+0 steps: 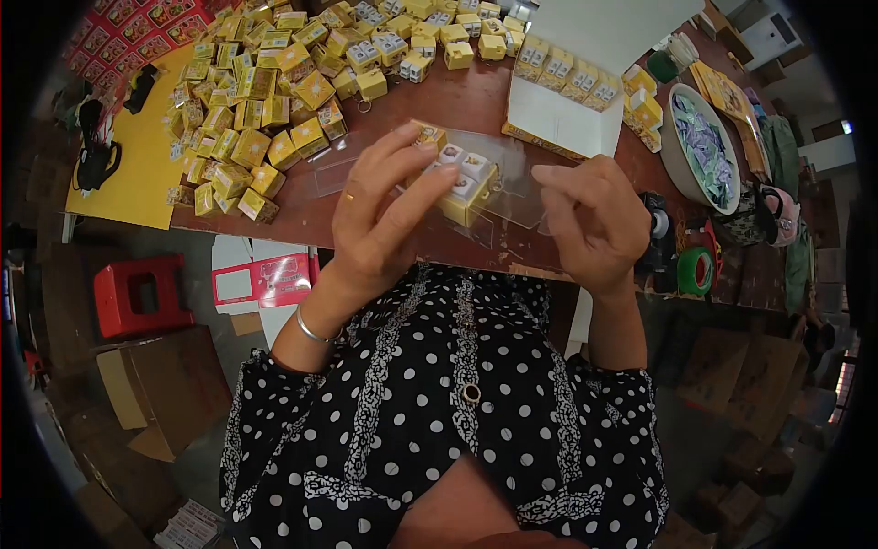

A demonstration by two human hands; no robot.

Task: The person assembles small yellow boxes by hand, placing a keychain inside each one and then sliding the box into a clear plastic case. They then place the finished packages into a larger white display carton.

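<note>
On the brown table (476, 101), a yellow block (470, 187) with white tops sits just under the bent fingers of the half-open left hand (373, 215), nearer it than the loosely curled right hand (604, 215), though I cannot tell if either grips anything.

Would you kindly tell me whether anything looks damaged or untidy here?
The reddish-brown wooden table shows pale, chipped-looking patches along its near edge, suggesting wear. The small yellow printed boxes on its left lie heaped at odd angles, perhaps just loose stock.
</note>
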